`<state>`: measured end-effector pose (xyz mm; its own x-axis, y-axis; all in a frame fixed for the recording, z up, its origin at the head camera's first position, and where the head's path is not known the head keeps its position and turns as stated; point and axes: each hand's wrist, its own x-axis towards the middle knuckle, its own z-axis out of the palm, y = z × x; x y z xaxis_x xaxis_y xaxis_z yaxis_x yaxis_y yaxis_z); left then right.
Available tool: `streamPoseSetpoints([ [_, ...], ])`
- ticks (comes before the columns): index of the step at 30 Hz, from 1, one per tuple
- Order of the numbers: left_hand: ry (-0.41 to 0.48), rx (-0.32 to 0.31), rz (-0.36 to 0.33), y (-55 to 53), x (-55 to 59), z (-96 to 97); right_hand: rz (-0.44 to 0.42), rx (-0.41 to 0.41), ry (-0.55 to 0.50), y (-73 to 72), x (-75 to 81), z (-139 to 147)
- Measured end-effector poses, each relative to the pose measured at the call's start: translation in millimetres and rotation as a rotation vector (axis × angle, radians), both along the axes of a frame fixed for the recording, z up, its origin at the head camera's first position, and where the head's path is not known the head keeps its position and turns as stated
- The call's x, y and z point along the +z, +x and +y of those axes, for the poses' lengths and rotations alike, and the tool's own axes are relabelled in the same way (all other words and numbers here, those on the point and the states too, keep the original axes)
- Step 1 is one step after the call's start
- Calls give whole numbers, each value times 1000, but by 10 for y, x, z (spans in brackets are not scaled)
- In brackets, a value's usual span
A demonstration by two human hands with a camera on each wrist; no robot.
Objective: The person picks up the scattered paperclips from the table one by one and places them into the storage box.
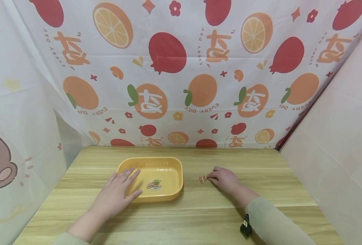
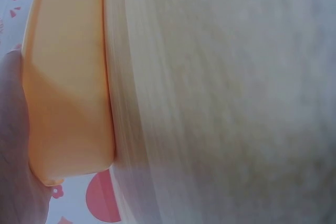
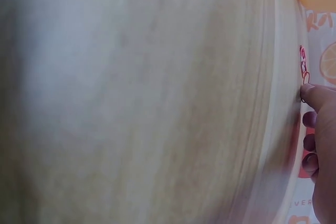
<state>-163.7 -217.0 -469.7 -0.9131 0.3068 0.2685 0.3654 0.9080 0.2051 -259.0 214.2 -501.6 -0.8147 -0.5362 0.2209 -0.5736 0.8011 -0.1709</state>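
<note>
At nine o'clock on the tray [image 1: 173, 180], the left hand [image 1: 115, 194] is resting, fingers [image 1: 133, 176] spread; clips [image 1: 154, 185] are lying inside. Outside, at three o'clock, the right hand [image 1: 225, 180] is pinching a clip [image 3: 306, 79].

The yellow tray [image 1: 170, 182] sits flat, multicoloured clips [image 1: 153, 185] heaped inside. Right of it lie reddish clips [image 1: 202, 179], one pinched by the right hand [image 1: 225, 180].
</note>
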Motion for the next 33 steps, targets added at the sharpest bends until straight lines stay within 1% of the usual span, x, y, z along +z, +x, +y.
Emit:
streamPoseSetpoints([
  [4, -1, 0, 7, -7, -15, 1, -8, -8, -14, 11, -6, 10],
  [12, 4, -3, 22, -2, -28, -5, -26, -40, -80, 53, 2, 22],
  [16, 7, -5, 38, 5, -35, -5, -16, -45, -104, 46, -4, 26],
  [19, 9, -7, 34, 7, -36, -2, -14, -48, -108, 44, 1, 22],
  [23, 7, -5, 15, 4, -31, -4, -32, -46, -119, 45, 25, -5],
  [28, 1, 1, 8, 4, -27, -10, -57, -14, -163, 57, 86, -80],
  [30, 4, -1, 4, 5, -26, -14, -61, -11, -168, 57, 111, -121],
  [33, 9, -6, 3, 6, -23, -19, -71, -30, -171, 50, 158, -198],
])
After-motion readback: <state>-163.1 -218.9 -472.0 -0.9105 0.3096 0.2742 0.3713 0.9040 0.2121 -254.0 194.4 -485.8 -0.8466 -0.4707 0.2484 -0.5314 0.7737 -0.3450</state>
